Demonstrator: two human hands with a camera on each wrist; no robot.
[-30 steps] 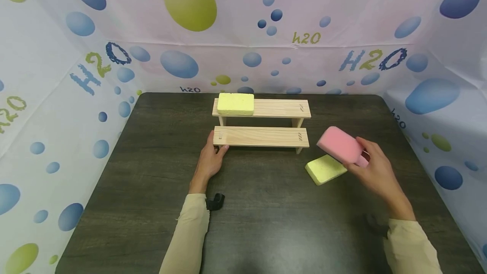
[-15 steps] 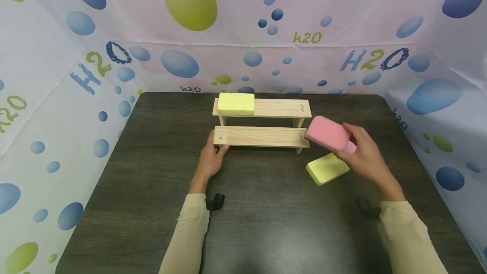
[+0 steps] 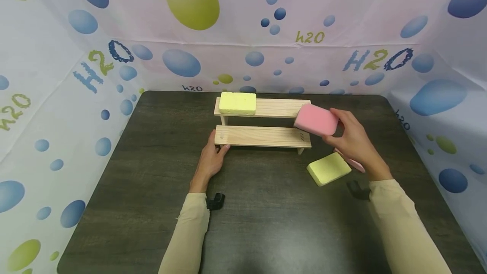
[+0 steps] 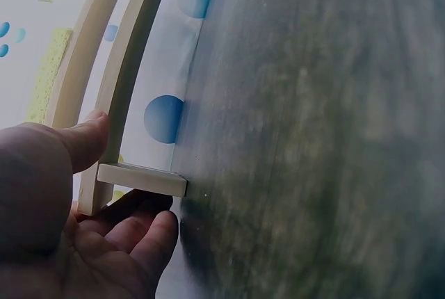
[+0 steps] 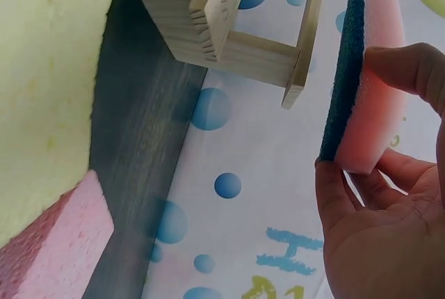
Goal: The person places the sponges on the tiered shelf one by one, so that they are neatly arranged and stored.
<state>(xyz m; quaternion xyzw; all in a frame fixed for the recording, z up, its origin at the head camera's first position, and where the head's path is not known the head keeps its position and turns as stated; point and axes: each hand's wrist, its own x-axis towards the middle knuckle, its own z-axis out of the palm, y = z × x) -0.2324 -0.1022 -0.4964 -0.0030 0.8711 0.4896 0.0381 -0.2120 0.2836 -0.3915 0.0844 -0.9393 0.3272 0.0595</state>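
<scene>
My right hand (image 3: pixel 351 141) holds a pink sponge (image 3: pixel 316 120) by its right end, in the air over the right end of a two-step wooden shelf (image 3: pixel 262 136). The right wrist view shows the sponge's dark blue-green scouring layer (image 5: pixel 343 69), with thumb and fingers pinching the sponge. My left hand (image 3: pixel 209 162) grips the left end of the shelf's lower step. In the left wrist view its thumb (image 4: pixel 90 139) presses the board while the fingers curl round the end. A yellow sponge (image 3: pixel 237 104) lies on the upper step, at the left.
On the dark table (image 3: pixel 152 160), right of the shelf, lies another yellow sponge (image 3: pixel 329 168). Beside it a second pink sponge (image 3: pixel 355 165) is partly hidden by my right hand. A patterned curtain (image 3: pixel 228 24) rises behind the table and along both sides.
My right hand has carried the pink sponge left and away from me, from above the loose sponges to the shelf's right end. The left hand keeps its grip in place.
</scene>
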